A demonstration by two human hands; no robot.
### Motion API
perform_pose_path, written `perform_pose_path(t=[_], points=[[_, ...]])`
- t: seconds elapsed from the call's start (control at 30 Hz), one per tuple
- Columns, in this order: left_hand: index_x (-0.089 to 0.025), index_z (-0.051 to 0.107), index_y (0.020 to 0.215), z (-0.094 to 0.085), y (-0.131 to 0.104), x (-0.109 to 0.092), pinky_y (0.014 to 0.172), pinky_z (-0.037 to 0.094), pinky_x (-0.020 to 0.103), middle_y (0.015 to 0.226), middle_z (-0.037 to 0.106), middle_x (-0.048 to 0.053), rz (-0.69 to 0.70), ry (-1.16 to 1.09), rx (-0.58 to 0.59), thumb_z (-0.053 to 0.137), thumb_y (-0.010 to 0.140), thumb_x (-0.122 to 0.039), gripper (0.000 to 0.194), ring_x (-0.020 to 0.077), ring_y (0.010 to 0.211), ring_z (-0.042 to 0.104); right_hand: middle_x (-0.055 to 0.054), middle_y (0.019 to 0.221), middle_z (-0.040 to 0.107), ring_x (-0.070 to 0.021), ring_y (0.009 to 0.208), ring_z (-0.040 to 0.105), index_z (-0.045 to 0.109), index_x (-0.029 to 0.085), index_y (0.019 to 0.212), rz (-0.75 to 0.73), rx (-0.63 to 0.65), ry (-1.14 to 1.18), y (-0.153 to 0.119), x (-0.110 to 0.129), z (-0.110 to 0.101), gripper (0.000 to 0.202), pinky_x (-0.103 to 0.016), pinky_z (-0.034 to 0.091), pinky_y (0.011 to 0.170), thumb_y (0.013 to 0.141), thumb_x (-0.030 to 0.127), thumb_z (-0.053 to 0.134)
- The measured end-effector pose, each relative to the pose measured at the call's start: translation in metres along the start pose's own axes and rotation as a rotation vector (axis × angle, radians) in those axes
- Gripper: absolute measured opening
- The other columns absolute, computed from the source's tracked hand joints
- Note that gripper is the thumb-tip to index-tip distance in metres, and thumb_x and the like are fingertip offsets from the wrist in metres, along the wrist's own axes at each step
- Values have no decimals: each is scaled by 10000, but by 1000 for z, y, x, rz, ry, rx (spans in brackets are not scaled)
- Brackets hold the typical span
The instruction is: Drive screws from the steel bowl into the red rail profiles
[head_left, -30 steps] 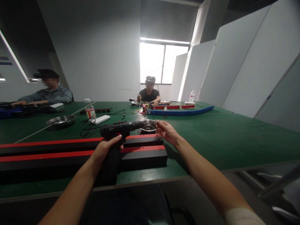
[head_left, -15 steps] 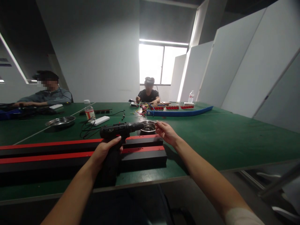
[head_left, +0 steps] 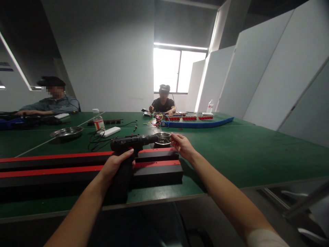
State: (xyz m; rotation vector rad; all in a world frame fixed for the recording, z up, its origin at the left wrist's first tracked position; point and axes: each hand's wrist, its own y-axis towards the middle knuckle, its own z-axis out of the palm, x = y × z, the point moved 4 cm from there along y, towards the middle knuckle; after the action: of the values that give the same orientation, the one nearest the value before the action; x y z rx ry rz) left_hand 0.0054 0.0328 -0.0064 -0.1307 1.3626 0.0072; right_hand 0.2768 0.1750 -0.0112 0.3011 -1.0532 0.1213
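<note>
My left hand (head_left: 117, 164) is wrapped around the grip of a black cordless drill (head_left: 128, 142), which points to the right. From its chuck a thin bit (head_left: 164, 136) reaches out over a metal bowl (head_left: 162, 142) with small dark pieces inside. At the bit's tip the fingertips of my right hand (head_left: 182, 144) are pinched together. Whatever they hold there is too small to make out. Below the drill lie two long black bars (head_left: 159, 175) with red top strips, side by side, partly hidden by the drill and my left hand.
Farther left are a shallow metal dish (head_left: 67, 133), a labelled bottle (head_left: 98, 120) and a white power bank (head_left: 110, 131) with a black cable. A long blue strip (head_left: 197, 122) and coloured wires (head_left: 160, 118) lie before a person (head_left: 163, 101). Another person (head_left: 58, 99) sits left.
Almost nothing differs. Both hands keep their hold, the drill stays in place, and the view has shifted very slightly.
</note>
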Motion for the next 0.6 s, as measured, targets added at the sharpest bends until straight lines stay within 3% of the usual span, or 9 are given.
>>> perform_pose_path(t=[0.3, 0.5, 0.6], points=[[-105, 730, 784, 1, -3, -2, 523, 501, 224, 652, 688, 74, -8, 16, 1, 815, 727, -432, 343, 147, 547, 621, -26, 829, 719, -128, 713, 640, 713, 209, 814, -17, -13, -21, 0, -4, 2, 258, -242, 554, 640, 690, 332, 903], [-98, 731, 727, 4, -5, -4, 538, 505, 244, 650, 688, 94, 80, 103, -37, 805, 723, -474, 383, 164, 554, 620, -28, 819, 704, -118, 692, 618, 712, 196, 813, -9, -4, -53, 0, -6, 2, 270, -228, 516, 576, 698, 357, 896], [-113, 724, 722, 6, -8, -15, 525, 503, 260, 645, 693, 95, 125, 166, -57, 829, 688, -472, 375, 185, 545, 627, -15, 780, 680, -105, 650, 588, 712, 191, 834, -2, 17, -34, 3, -7, 0, 270, -225, 492, 560, 707, 349, 890]])
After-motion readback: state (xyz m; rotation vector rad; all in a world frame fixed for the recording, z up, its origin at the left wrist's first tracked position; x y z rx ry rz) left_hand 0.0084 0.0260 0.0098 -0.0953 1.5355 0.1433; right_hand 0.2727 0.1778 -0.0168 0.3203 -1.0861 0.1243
